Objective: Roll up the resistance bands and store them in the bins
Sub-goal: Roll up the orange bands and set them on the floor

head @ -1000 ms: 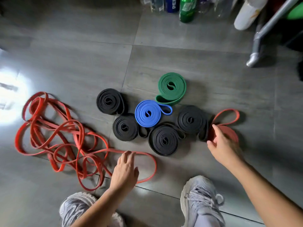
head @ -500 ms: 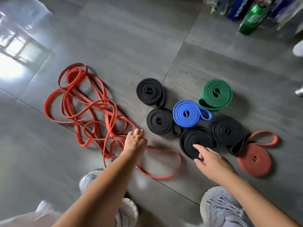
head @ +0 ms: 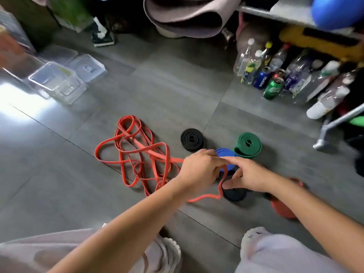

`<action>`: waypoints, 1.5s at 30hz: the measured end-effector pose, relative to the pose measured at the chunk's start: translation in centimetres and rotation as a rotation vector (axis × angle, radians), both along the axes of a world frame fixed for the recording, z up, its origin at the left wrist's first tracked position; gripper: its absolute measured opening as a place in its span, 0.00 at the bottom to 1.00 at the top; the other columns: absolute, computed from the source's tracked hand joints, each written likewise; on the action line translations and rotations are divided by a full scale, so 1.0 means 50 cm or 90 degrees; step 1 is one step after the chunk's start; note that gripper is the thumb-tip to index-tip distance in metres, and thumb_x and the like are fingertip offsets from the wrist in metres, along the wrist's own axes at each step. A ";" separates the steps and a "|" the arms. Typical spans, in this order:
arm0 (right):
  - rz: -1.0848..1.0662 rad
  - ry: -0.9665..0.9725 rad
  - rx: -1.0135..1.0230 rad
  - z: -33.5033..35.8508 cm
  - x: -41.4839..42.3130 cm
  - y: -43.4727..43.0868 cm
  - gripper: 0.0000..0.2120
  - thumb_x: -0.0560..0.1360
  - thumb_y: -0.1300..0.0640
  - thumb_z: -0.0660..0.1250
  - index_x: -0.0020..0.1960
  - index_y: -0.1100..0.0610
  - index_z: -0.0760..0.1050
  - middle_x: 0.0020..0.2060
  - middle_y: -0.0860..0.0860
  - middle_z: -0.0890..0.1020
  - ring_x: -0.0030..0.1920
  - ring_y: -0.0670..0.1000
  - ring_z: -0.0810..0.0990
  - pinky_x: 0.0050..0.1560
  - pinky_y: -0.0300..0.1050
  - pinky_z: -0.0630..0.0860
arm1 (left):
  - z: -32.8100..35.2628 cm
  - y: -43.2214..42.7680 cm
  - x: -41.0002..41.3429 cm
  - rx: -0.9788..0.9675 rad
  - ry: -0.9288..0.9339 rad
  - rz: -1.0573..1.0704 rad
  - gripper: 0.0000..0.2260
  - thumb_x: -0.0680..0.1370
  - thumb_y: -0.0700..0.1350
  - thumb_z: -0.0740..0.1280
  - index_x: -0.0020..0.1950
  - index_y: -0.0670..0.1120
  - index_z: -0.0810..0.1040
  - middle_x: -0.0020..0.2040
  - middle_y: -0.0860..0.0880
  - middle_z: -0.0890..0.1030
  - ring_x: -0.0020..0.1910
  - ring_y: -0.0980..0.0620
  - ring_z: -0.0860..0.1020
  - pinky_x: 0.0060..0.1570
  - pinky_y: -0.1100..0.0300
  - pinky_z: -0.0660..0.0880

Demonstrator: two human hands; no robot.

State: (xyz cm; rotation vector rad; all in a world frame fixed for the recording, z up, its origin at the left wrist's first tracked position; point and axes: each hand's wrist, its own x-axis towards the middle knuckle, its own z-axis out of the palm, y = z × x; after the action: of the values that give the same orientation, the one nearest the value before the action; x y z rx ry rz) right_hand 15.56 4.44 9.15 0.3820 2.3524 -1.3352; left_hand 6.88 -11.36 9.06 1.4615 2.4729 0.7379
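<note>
Band (head: 157,154) (orange, flat, loosely tangled) is grasped in left hand's (head: 199,170) grip; right hand's (head: 250,176) grip cannot be told.

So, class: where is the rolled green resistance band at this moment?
In the head view the green roll lies on the floor right of centre, beside the blue roll on its left, beyond the right hand.

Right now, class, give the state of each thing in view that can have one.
Loose orange rubber resistance band, unrolled, tangled, one part held up.
Left hand, grips that band.
Right hand, beside the held part; grip unclear.
Black rubber band roll, rolled.
Blue rubber band roll, rolled, partly hidden.
Green rubber band roll, rolled.
Clear plastic bin, open-topped.
</note>
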 end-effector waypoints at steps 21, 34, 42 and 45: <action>-0.317 0.460 -0.050 0.568 0.148 -0.136 0.02 0.72 0.65 0.69 0.44 0.60 0.80 0.29 0.46 0.82 0.28 0.37 0.78 0.29 0.27 0.71 | 0.512 -0.218 -0.021 0.271 -0.213 0.272 0.07 0.77 0.44 0.67 0.43 0.42 0.80 0.36 0.45 0.81 0.31 0.54 0.78 0.29 0.63 0.73; -0.355 0.456 -0.152 0.570 0.196 -0.219 0.12 0.69 0.68 0.72 0.46 0.56 0.74 0.23 0.46 0.80 0.23 0.41 0.77 0.25 0.31 0.71 | 0.680 -0.133 0.155 0.367 -0.380 0.047 0.04 0.76 0.42 0.69 0.41 0.49 0.78 0.31 0.52 0.83 0.33 0.53 0.83 0.32 0.61 0.80; -0.327 0.224 0.168 0.483 0.291 -0.162 0.29 0.57 0.45 0.80 0.54 0.48 0.75 0.44 0.44 0.78 0.41 0.45 0.76 0.44 0.42 0.73 | 0.622 -0.127 0.180 0.233 -0.365 0.019 0.04 0.74 0.41 0.70 0.40 0.44 0.79 0.34 0.47 0.82 0.29 0.57 0.80 0.30 0.67 0.77; -0.320 0.344 0.005 0.475 0.300 -0.175 0.25 0.59 0.52 0.79 0.54 0.49 0.76 0.49 0.47 0.80 0.40 0.50 0.79 0.46 0.43 0.78 | 0.590 -0.093 0.220 0.140 -0.316 -0.053 0.03 0.73 0.41 0.72 0.41 0.42 0.81 0.31 0.50 0.80 0.28 0.59 0.79 0.31 0.67 0.77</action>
State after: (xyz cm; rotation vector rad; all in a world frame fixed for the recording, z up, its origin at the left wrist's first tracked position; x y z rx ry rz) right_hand 30.58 -4.30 32.87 0.7301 2.8164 -1.8441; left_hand 17.89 -16.00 38.58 1.2435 1.9944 1.2160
